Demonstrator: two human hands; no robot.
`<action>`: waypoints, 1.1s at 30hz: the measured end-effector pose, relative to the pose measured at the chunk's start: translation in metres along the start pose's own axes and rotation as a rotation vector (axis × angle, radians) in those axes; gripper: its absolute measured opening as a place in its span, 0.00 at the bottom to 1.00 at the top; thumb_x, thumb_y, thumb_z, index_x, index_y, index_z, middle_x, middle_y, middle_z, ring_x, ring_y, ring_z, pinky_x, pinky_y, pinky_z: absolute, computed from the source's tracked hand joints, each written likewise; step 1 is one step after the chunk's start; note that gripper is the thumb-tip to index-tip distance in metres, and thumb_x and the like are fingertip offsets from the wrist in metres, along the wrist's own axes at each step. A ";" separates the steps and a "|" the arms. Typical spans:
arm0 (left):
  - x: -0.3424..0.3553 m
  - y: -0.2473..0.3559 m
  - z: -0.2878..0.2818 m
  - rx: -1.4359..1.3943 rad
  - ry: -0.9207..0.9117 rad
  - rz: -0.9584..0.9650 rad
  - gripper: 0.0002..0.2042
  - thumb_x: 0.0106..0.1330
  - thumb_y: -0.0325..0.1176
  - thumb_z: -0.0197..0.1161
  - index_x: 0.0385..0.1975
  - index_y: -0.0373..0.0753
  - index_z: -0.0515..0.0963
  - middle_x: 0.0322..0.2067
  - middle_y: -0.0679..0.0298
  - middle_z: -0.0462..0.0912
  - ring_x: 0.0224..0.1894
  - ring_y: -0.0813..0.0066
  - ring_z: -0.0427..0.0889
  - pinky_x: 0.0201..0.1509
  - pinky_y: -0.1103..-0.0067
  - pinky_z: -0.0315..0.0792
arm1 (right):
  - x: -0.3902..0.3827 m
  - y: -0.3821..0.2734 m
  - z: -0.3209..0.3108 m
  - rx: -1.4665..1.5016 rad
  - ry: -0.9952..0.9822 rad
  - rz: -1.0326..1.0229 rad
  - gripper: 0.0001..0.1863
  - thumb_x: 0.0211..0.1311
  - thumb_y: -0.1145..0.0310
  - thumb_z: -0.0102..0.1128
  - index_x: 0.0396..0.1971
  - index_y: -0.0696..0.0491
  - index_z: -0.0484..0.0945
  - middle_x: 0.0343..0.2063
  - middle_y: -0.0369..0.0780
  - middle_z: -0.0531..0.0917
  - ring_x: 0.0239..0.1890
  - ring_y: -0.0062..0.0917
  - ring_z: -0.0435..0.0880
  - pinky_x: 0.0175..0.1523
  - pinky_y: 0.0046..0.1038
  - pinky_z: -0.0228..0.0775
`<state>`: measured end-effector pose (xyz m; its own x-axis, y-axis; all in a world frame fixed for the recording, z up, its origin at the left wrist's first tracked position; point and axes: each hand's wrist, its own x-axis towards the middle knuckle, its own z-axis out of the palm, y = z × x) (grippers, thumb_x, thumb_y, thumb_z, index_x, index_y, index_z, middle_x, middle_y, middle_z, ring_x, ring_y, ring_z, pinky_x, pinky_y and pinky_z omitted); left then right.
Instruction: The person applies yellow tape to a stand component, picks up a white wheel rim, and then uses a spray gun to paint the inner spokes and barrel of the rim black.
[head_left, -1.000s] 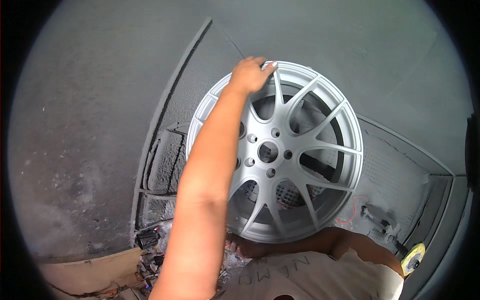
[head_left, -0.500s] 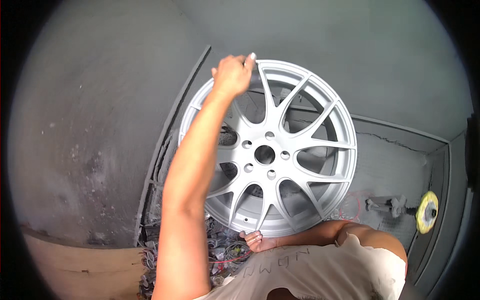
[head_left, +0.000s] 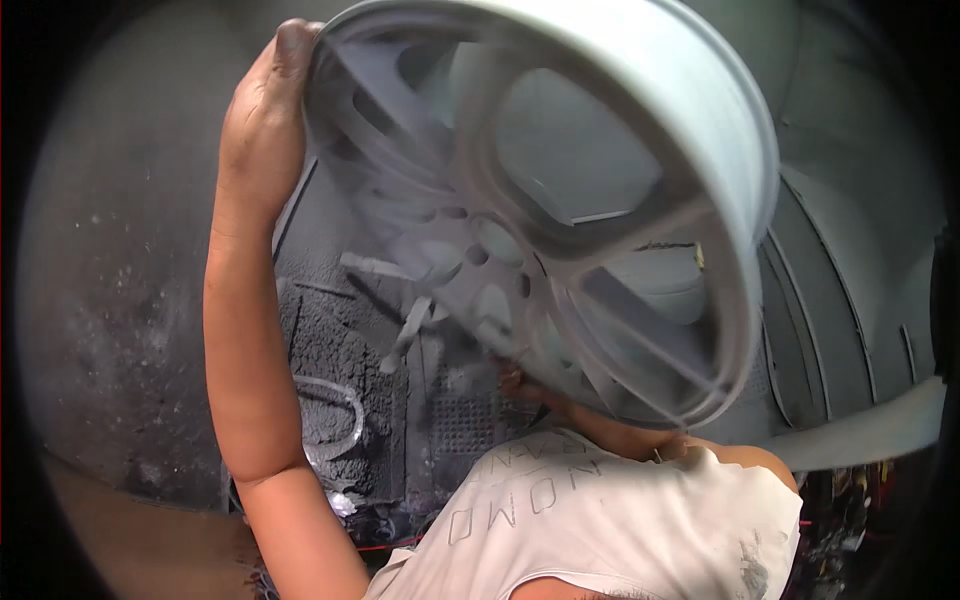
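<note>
A light grey alloy wheel rim (head_left: 560,250) is held up tilted in front of me, blurred by motion. Its hollow inner side, the backs of its spokes and the outside of its barrel face me. My left hand (head_left: 265,125) is closed on the rim's edge at the upper left, with the thumb on the near side and the other fingers hidden. Low on the wheel, my right hand (head_left: 518,382) has its fingers curled at the lower edge, partly dark and smeared.
Grey dust-coated walls (head_left: 130,270) surround the wheel. Below lie a crusty grey surface (head_left: 340,330), a perforated panel (head_left: 465,420) and a pale curved hose-like loop (head_left: 355,415). Cluttered small items (head_left: 845,510) show at the lower right. Wooden board (head_left: 130,545) runs along the lower left.
The wheel has come up and nearer and has turned from its spoked front face to its hollow inner side. My left hand has moved up and left with its edge; my right hand has risen.
</note>
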<state>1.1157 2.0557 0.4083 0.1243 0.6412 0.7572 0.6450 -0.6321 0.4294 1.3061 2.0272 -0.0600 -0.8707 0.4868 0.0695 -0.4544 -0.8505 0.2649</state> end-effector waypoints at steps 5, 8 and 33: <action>-0.016 0.016 0.027 -0.857 -0.131 -0.560 0.47 0.73 0.69 0.35 0.67 0.21 0.63 0.64 0.41 0.70 0.65 0.55 0.73 0.70 0.72 0.66 | -0.155 -0.091 0.055 -0.385 0.190 -0.701 0.26 0.74 0.51 0.47 0.53 0.62 0.73 0.21 0.35 0.73 0.24 0.21 0.72 0.31 0.27 0.64; -0.030 -0.042 0.049 -0.933 -0.389 -0.866 0.47 0.74 0.67 0.34 0.64 0.17 0.64 0.59 0.39 0.76 0.60 0.58 0.78 0.63 0.70 0.74 | -0.272 -0.092 0.026 -0.525 0.555 -0.986 0.26 0.73 0.51 0.47 0.52 0.62 0.73 0.21 0.36 0.73 0.24 0.21 0.73 0.31 0.27 0.65; -0.127 -0.262 0.194 -0.499 -0.858 -1.023 0.38 0.73 0.63 0.44 0.60 0.27 0.71 0.55 0.45 0.80 0.55 0.56 0.81 0.61 0.66 0.75 | -0.420 0.130 -0.004 -0.462 1.957 -0.869 0.25 0.71 0.51 0.53 0.49 0.60 0.76 0.25 0.38 0.78 0.25 0.24 0.77 0.30 0.29 0.68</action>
<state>1.0773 2.2242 0.1045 0.3002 0.8478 -0.4371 0.4217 0.2930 0.8581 1.6121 1.7117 -0.0583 0.6145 0.1611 -0.7723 -0.4693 -0.7123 -0.5219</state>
